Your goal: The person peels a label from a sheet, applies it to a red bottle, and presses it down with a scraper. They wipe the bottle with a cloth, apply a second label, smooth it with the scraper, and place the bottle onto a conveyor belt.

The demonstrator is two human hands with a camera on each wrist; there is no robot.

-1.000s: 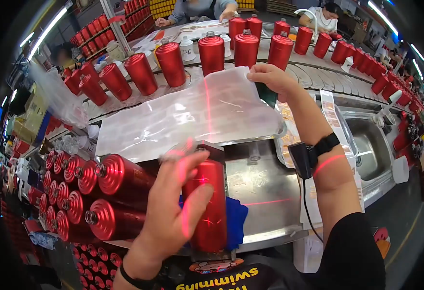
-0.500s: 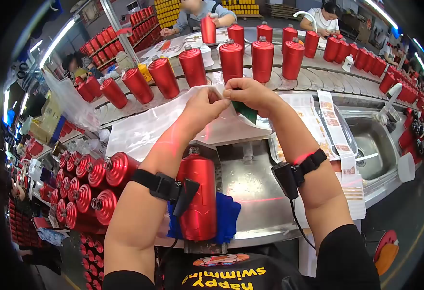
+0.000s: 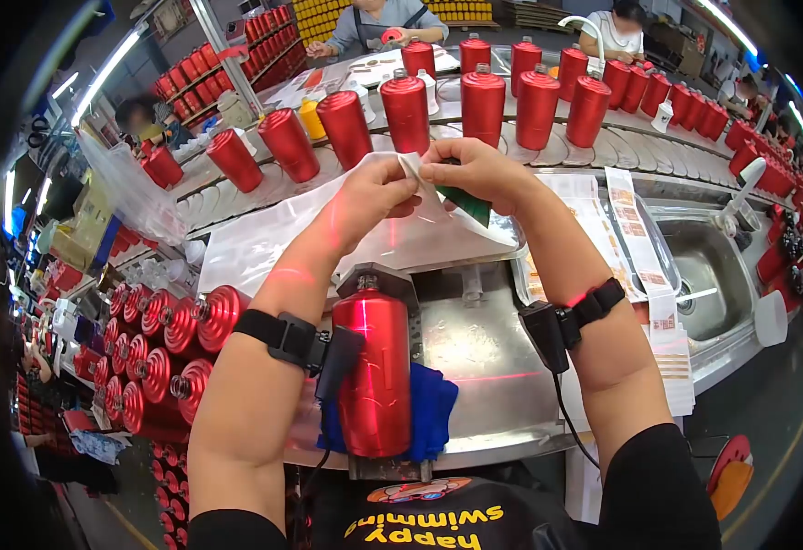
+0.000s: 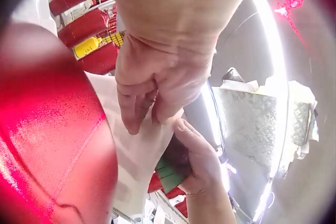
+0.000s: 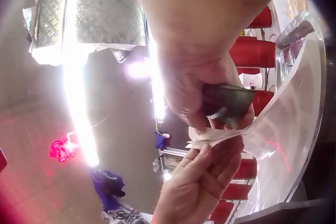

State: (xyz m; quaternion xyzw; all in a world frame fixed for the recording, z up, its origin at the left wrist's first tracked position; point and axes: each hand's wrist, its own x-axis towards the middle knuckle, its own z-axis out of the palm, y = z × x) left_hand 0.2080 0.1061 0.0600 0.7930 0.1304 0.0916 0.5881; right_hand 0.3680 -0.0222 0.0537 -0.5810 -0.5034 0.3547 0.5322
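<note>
My left hand [image 3: 371,200] pinches the corner of a glossy white sheet [image 3: 273,229], which drapes leftward over a tray. Close beside it, my right hand [image 3: 482,174] pinches the same corner, fingertips nearly meeting. A dark green flat piece like a scraper [image 3: 471,207] is tucked in the right hand and sticks out below its fingers; both wrist views show it too. In the right wrist view the sheet's corner [image 5: 210,137] looks split into layers between the fingertips. Below the hands, a red bottle [image 3: 374,376] lies in a metal holder, over a blue cloth [image 3: 433,408].
Red bottles [image 3: 406,115] line the curved conveyor [image 3: 584,156] behind the sheet. More bottles [image 3: 177,325] are stacked at the left. Printed label sheets [image 3: 635,243] lie at the right, beside a metal sink [image 3: 699,266]. Two people work across the conveyor.
My left hand has left the red bottle and moved up to the sheet's corner beside the right hand. The corner was pulled closer and folded. Conveyor bottles have shifted.
</note>
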